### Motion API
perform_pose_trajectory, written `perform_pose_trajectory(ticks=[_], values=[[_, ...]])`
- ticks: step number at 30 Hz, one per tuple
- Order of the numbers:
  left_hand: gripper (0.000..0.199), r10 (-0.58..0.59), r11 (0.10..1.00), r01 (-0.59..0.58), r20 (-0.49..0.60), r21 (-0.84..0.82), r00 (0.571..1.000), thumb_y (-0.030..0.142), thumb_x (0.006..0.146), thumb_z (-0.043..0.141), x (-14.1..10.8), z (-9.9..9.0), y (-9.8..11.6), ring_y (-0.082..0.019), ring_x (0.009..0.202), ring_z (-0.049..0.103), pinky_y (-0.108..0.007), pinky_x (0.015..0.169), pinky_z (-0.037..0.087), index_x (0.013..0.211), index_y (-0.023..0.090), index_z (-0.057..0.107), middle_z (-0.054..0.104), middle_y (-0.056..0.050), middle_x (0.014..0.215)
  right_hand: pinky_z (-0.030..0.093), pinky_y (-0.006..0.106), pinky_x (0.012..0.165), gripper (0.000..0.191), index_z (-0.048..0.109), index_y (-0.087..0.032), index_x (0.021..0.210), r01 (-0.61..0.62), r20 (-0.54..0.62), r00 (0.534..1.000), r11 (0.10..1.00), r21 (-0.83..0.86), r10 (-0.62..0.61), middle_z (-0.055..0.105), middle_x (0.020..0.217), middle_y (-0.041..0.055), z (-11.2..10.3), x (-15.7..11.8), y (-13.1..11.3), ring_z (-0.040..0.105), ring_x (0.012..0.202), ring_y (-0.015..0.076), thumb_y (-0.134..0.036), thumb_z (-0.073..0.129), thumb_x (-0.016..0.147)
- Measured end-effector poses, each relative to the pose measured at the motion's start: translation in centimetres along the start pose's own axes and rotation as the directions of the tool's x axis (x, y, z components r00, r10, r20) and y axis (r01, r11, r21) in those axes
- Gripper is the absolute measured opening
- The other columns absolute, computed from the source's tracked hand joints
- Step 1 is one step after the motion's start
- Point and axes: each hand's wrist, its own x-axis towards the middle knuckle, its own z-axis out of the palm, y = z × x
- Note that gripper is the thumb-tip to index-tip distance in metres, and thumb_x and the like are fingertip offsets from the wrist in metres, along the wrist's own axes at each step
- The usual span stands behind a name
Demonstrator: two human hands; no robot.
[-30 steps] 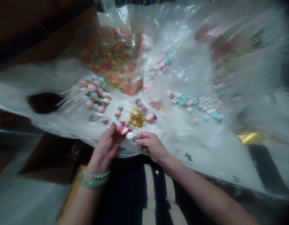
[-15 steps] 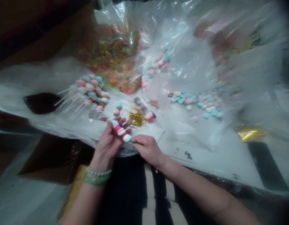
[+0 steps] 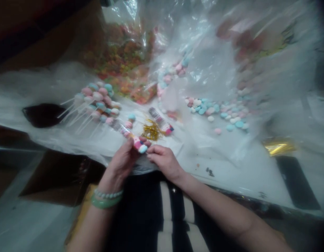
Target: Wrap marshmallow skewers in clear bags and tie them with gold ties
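Observation:
My left hand (image 3: 123, 157), with a beaded bracelet and a green bangle at the wrist, is closed round a candy skewer (image 3: 139, 144) of pink, white and light-blue pieces. My right hand (image 3: 163, 159) pinches at the skewer's lower end, just beyond the blue piece; the stick there is too thin to make out clearly. A clear printed wrapper (image 3: 119, 126) lies in line with the skewer's upper end, and I cannot tell whether it covers it. Gold twist ties (image 3: 151, 130) lie in a heap just past my hands, beside another wrapped candy piece (image 3: 162, 122).
Candy skewers with white sticks (image 3: 96, 101) are piled at the left, near a dark object (image 3: 43, 115). Behind lies a bag of colourful gummies (image 3: 130, 66). Loose pastel candies (image 3: 216, 110) spread to the right, with gold foil (image 3: 280, 147) and a dark flat slab (image 3: 297, 182) beyond.
My left fingers have closed further round the skewer, which has turned slightly and lines up with the printed wrapper. The right hand still pinches its lower end. The view has shifted a little.

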Motion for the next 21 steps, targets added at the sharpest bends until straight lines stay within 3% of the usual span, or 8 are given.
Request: perform_pose_trajectory(ticks=[4,7,12,17,21], values=[[0.038,-0.067,0.996,0.068,0.021,-0.05,0.998,0.045,0.082,0.075,-0.2,0.6,0.4,-0.023,0.089,0.071,-0.034,0.081,0.058,0.099,0.011,0.073,0.075,-0.014,0.098,0.04,0.026,0.066,0.007,0.064,-0.021,0.069,0.037,-0.057,0.998,0.999,0.014,-0.036,0.053,0.065,-0.0041,0.0,0.2,0.0,0.045,0.064,0.0117,-0.027,0.06,0.067],[0.037,-0.014,0.991,0.015,0.009,-0.131,1.0,0.04,0.08,0.078,-0.3,1.0,1.1,-0.026,0.098,0.07,-0.04,0.089,0.057,0.105,0.015,0.072,0.074,-0.012,0.106,0.04,0.026,0.066,0.009,0.067,-0.021,0.071,0.022,-0.049,0.999,1.0,0.009,-0.022,0.054,0.065,-0.0042,-0.3,0.4,0.3,0.047,0.064,0.012,-0.026,0.062,0.066],[0.024,0.108,0.976,-0.111,-0.028,-0.187,0.994,0.036,0.081,0.079,-0.3,2.4,0.3,-0.019,0.085,0.069,-0.036,0.088,0.056,0.092,0.017,0.069,0.071,-0.004,0.085,0.04,0.026,0.064,0.005,0.063,-0.021,0.064,0.002,-0.068,0.998,0.999,-0.035,-0.004,0.053,0.06,-0.0047,-0.2,0.6,0.6,0.047,0.063,0.0125,-0.026,0.061,0.065],[0.027,0.045,0.981,-0.061,-0.088,-0.185,0.995,0.04,0.086,0.072,-0.2,3.3,-1.0,-0.017,0.077,0.067,-0.031,0.08,0.057,0.087,0.013,0.069,0.069,-0.006,0.078,0.044,0.027,0.072,0.008,0.06,-0.022,0.063,0.092,-0.113,0.989,0.994,-0.063,-0.099,0.056,0.065,-0.0032,0.0,0.6,0.4,0.052,0.07,0.0147,-0.028,0.06,0.069],[0.032,0.022,0.971,-0.05,-0.122,-0.234,0.992,0.042,0.093,0.061,0.2,2.9,-0.3,-0.018,0.076,0.067,-0.034,0.081,0.058,0.083,0.013,0.069,0.068,-0.006,0.076,0.044,0.028,0.076,0.008,0.065,-0.022,0.072,0.144,-0.048,0.987,0.98,-0.138,-0.152,0.063,0.074,-0.0019,-0.5,0.3,0.9,0.056,0.076,0.0156,-0.027,0.06,0.074]])
